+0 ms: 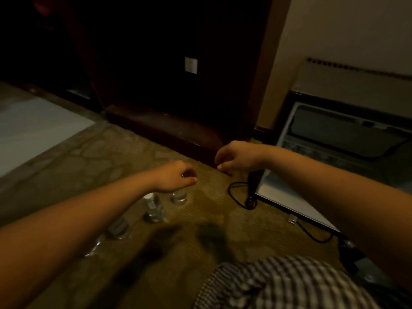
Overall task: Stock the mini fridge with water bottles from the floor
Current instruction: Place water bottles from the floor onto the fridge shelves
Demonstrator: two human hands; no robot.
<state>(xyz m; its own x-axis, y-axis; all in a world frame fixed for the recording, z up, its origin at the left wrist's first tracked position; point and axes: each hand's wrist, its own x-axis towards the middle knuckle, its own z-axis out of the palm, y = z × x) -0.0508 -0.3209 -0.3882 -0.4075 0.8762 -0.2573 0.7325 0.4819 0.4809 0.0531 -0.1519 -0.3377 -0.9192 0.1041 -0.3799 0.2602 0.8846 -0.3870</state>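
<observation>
Checkered fabric fills the bottom edge, closest to the camera, just left of the mini fridge. The fridge sits on the floor and looks open, though it's pretty dim in there.

Water bottles are all on the carpet, well left of the fridge, in a diagonal row. The far bottle is the one nearest the fridge, then a second bottle with a white cap. A third bottle and a fourth bottle are mostly hidden behind the left forearm.

Left hand is right on top of the far bottle with its fingers curled down over the neck. The cap is hidden under the hand, so I can't tell if it's really gripping.

Right hand hangs in the air between that bottle and the fridge, fingers loosely curled together, nothing in them that I can see.

A black cable loops on the carpet between the bottles and the fridge, touching its near corner. A small pale plug lies by the fridge's front edge. Left of the fridge stands a dark wooden cabinet with a white wall plate on it.
</observation>
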